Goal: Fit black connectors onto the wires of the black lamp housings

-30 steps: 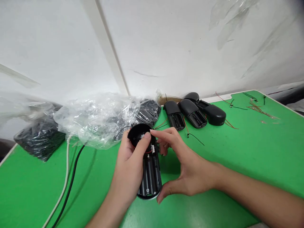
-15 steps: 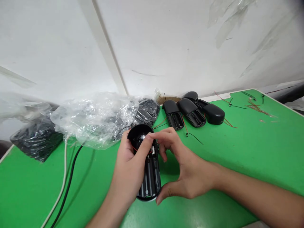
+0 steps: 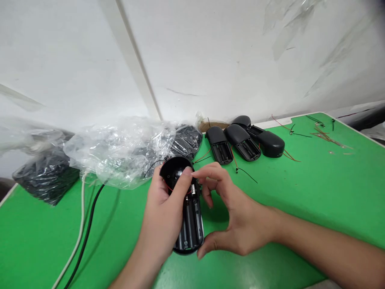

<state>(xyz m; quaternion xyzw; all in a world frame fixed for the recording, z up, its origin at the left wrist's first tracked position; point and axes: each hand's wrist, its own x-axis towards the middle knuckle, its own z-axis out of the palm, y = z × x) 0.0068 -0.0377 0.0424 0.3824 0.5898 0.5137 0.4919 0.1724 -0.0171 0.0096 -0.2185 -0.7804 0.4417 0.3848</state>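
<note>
My left hand (image 3: 161, 216) grips a black plastic battery casing (image 3: 190, 228), with its fingers behind it and its thumb across the top. The casing's rounded black end cap (image 3: 173, 170) sits above the battery compartment, joined by a thin red wire (image 3: 173, 188). A small pale component (image 3: 194, 189) shows near the join. My right hand (image 3: 234, 216) spans the casing, its thumb touching the lower end and its index fingertip close to the component. The casing's back is hidden.
Several black casings (image 3: 242, 142) lie open at the back of the green table (image 3: 285, 200). Loose wires (image 3: 326, 136) lie to the right. Clear plastic bags (image 3: 120, 154) of black parts are at the left, with white and black cables (image 3: 86, 237) in front.
My right index finger has shifted slightly toward the component. The end cap has tilted a little to the left. The view has moved only slightly.
</note>
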